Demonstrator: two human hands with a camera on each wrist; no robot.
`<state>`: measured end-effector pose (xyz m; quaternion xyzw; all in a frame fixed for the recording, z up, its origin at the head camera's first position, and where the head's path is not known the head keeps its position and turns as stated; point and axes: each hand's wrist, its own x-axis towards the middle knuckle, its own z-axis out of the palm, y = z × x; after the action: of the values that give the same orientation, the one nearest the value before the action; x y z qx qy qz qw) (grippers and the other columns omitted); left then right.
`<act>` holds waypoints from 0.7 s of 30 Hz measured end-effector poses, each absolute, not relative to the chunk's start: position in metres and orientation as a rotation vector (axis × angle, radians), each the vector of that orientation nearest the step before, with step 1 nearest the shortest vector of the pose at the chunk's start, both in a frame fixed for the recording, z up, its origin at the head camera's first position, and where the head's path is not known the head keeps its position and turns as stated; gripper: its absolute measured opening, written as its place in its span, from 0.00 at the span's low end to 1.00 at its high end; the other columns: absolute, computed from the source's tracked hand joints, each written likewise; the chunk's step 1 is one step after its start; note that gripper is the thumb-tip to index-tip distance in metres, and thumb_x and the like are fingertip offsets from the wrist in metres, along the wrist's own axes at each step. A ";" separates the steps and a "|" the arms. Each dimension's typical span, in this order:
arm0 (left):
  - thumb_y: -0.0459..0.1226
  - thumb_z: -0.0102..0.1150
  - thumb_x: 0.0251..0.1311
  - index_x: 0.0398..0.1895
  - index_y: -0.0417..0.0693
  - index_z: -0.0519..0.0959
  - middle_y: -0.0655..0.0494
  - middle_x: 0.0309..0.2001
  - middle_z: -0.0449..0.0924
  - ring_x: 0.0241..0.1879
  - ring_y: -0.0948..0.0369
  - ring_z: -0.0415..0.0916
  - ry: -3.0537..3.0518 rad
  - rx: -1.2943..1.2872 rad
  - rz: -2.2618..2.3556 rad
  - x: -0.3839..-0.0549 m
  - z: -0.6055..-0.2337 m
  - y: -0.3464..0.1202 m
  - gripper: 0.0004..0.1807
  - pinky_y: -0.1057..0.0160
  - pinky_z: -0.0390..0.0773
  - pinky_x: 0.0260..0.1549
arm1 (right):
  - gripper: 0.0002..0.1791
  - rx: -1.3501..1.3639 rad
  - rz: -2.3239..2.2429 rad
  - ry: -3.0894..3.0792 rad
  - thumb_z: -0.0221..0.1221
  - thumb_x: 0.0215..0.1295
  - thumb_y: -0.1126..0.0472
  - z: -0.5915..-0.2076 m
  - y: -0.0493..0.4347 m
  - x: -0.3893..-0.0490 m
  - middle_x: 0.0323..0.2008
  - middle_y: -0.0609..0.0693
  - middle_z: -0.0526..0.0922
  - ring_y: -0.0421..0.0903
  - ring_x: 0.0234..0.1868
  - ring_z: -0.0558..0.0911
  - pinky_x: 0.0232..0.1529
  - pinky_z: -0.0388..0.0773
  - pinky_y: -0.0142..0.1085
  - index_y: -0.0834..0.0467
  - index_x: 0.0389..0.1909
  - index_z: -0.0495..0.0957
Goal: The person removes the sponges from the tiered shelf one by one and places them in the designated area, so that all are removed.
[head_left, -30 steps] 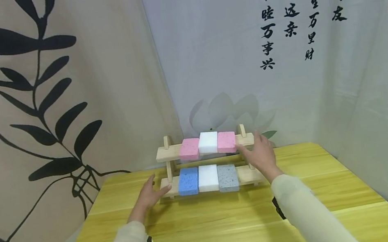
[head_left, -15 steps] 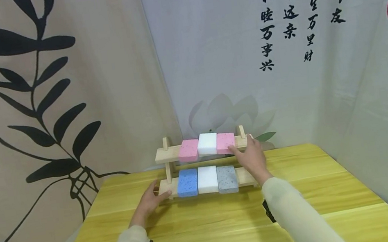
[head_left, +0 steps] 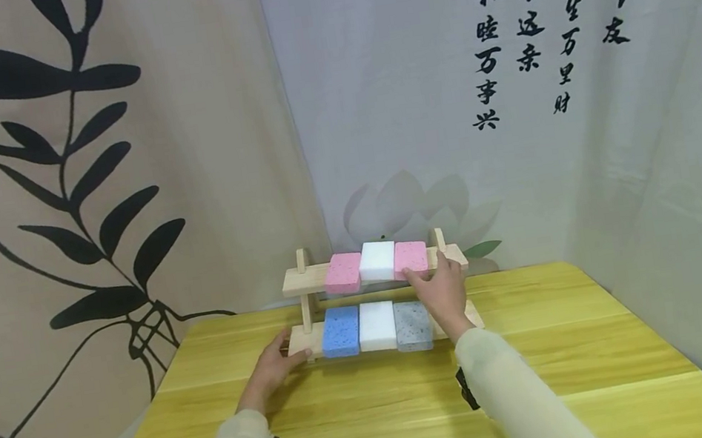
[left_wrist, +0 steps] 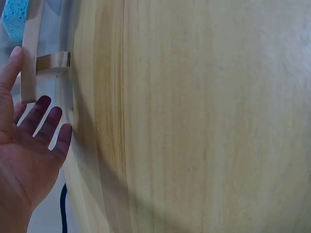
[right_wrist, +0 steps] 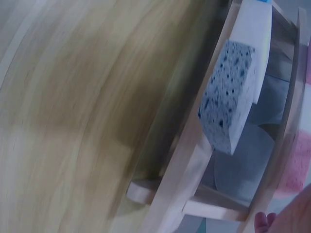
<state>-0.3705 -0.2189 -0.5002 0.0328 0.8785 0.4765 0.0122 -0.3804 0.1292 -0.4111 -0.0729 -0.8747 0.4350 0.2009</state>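
Observation:
A two-tier wooden rack (head_left: pixel 304 279) bears a row of block-shaped sponges on each shelf. On top, a white sponge (head_left: pixel 377 261) lies between the left pink sponge (head_left: pixel 343 273) and the right pink sponge (head_left: pixel 412 257). Below are a blue sponge (head_left: pixel 341 332), a white sponge (head_left: pixel 376 326) and a speckled grey sponge (head_left: pixel 412 326). My left hand (head_left: pixel 270 371) is at the lower shelf's left end, thumb at its front edge, fingers loosely spread in the left wrist view. My right hand (head_left: pixel 446 295) reaches to the upper shelf, thumb at the right pink sponge's lower edge; its other fingers are partly hidden.
The rack stands near the back of a wooden table (head_left: pixel 366 419). Behind it hangs a pale cloth backdrop (head_left: pixel 367 97) with printed leaves and writing. In the left wrist view a dark cable (left_wrist: pixel 63 208) runs beside the table edge.
My right hand has moved left from the upper shelf's right end to the right pink sponge. My left hand has settled slightly closer around the lower shelf's left end. The sponges keep their places.

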 end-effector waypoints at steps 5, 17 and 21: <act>0.51 0.65 0.63 0.78 0.40 0.53 0.36 0.66 0.67 0.63 0.43 0.65 2.732 0.083 1.495 -0.370 -0.501 -0.219 0.48 0.42 0.68 0.60 | 0.53 -0.228 1.238 -2.405 0.64 0.59 0.36 -0.416 0.120 -0.384 0.66 0.67 0.61 0.62 0.66 0.63 0.64 0.64 0.57 0.63 0.75 0.56; 0.50 0.63 0.65 0.77 0.40 0.53 0.33 0.65 0.67 0.63 0.42 0.66 2.740 0.097 1.487 -0.366 -0.499 -0.219 0.46 0.42 0.69 0.58 | 0.52 -0.259 1.246 -2.375 0.67 0.57 0.39 -0.423 0.107 -0.395 0.62 0.66 0.65 0.60 0.62 0.65 0.60 0.67 0.55 0.62 0.73 0.57; 0.50 0.64 0.65 0.78 0.41 0.53 0.33 0.64 0.68 0.62 0.42 0.67 2.730 0.097 1.510 -0.366 -0.500 -0.219 0.46 0.42 0.69 0.59 | 0.51 -0.274 1.243 -2.379 0.68 0.57 0.39 -0.424 0.106 -0.398 0.61 0.65 0.66 0.59 0.60 0.66 0.59 0.67 0.55 0.63 0.72 0.58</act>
<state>-0.3656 -0.2188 -0.4998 0.0312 0.8746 0.4838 0.0099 -0.3976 0.1060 -0.4240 -0.0991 -0.8601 0.4493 0.2200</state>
